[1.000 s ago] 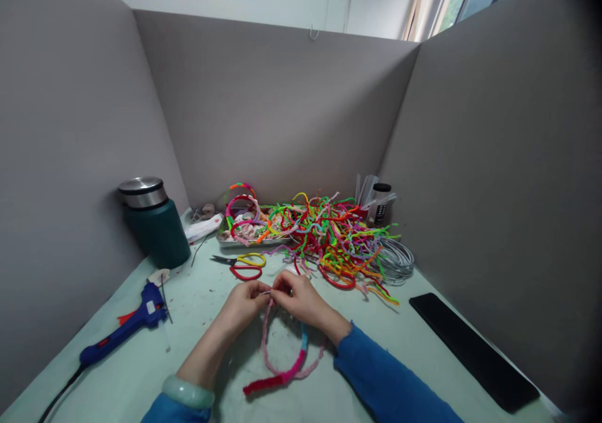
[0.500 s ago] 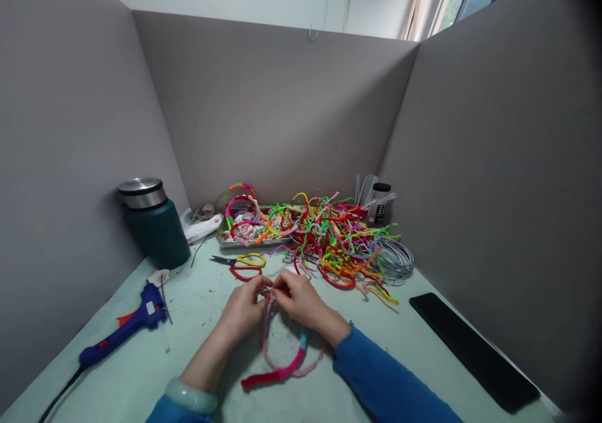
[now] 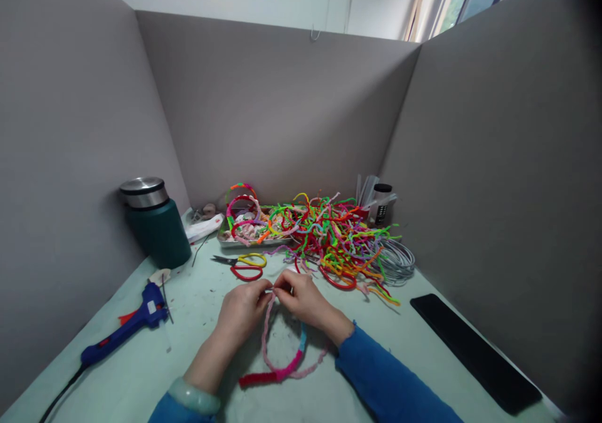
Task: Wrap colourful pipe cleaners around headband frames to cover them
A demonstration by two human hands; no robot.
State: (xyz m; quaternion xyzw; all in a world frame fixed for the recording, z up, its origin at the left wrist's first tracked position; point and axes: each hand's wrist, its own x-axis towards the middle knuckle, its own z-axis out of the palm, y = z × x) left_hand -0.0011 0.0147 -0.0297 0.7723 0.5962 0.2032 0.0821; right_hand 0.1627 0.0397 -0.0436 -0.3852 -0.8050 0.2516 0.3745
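Both hands are meeting low in the middle here, and the left hand (image 3: 242, 310) is pinching the top of a fuzzy pink strand (image 3: 265, 341) between thumb and finger. The right hand (image 3: 301, 297) is closing its fingertips on that same end, right beside it. Below the pinch the strand is running down toward the wearer, long axis nearly upright in view, then it's curving away right, its loose tail pointing up toward the right sleeve. Crossing it is a wrapped band (image 3: 292, 365): blue is emerging beneath the right hand, magenta is bending round, and the red end is pointing left. Whether the two are joining under the fingers, I cannot tell.

All this is happening over a pale green tabletop (image 3: 141, 373) that's showing dark specks. Scissors (image 3: 253, 261) are lying just beyond the hands, a bright heap of fuzzy stems (image 3: 329, 222) is spilling beside a tray (image 3: 226, 244), and a blue glue gun (image 3: 126, 329) is resting at left. Grey panels (image 3: 273, 109) are enclosing three sides, while a window (image 3: 480, 3) is glowing upper right.
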